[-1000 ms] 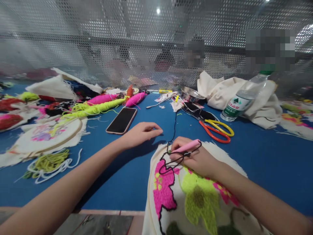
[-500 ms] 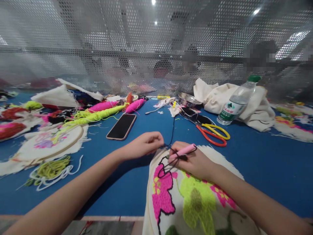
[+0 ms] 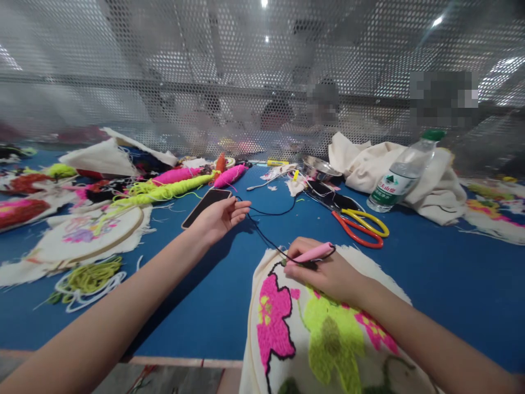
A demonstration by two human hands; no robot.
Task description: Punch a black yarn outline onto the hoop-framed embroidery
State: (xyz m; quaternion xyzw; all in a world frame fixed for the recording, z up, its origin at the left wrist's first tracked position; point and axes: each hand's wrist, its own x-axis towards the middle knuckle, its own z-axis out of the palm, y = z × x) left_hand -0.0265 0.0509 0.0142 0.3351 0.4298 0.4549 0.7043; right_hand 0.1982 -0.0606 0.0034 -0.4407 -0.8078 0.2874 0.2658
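A pink pen-like tool (image 3: 314,254) is being gripped in the right hand (image 3: 324,271), which is being rested on the embroidered cloth (image 3: 301,334), just beside the top of a pink flower's black outline. The cloth is being spread over the near edge of the blue table (image 3: 197,323). Black yarn (image 3: 266,238) is being stretched between the tool and the loosely curled left hand (image 3: 221,219) (whether it is being pinched or merely draped there cannot be told). By that hand, the phone (image 3: 205,202) is being partly hidden.
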